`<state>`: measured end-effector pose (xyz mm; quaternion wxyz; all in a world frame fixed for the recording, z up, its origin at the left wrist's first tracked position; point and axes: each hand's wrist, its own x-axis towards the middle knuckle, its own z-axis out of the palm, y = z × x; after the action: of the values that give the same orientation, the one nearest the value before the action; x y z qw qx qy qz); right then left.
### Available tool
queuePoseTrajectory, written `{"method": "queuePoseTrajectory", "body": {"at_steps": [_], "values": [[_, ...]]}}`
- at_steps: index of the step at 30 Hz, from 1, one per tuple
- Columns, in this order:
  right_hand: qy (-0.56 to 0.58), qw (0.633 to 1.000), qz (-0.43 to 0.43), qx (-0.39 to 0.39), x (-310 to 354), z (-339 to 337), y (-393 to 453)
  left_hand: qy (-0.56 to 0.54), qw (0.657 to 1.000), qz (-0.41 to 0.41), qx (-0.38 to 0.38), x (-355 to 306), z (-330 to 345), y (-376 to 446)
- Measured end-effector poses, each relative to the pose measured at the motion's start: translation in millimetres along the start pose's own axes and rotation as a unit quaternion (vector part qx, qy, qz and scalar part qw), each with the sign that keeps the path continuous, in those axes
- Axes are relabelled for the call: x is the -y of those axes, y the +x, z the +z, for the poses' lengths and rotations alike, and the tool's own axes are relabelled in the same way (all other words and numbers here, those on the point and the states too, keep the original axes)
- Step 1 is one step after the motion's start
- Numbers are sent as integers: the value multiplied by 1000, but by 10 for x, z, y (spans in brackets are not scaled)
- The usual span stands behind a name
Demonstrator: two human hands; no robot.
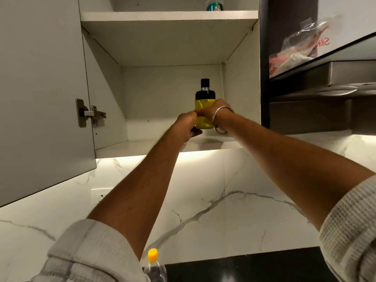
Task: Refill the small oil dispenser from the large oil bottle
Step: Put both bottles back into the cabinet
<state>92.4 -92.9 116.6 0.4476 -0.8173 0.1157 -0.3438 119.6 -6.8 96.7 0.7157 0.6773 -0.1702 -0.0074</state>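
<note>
A dark oil bottle with a black cap and a yellow label stands on the lower shelf of an open wall cabinet. My left hand wraps its left side and base. My right hand, with a metal bangle on the wrist, wraps its right side, so both hands hold it. At the bottom of the view a clear bottle with a yellow cap stands on the counter, only its top showing.
The cabinet door hangs open to the left. A green-labelled container sits on the upper shelf. A range hood with plastic bags on top juts out at right. Marble backsplash lies below, dark countertop at the bottom.
</note>
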Motion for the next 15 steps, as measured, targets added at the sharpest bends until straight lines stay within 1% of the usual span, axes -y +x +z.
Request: {"method": "queuePoseTrajectory", "body": {"at_steps": [8,15], "values": [[-26,999,30,5,-165,286,302,135,991,1,3,77,-75,347],[-87,996,30,21,-233,418,491,248,968,-5,24,81,-21,529]]}}
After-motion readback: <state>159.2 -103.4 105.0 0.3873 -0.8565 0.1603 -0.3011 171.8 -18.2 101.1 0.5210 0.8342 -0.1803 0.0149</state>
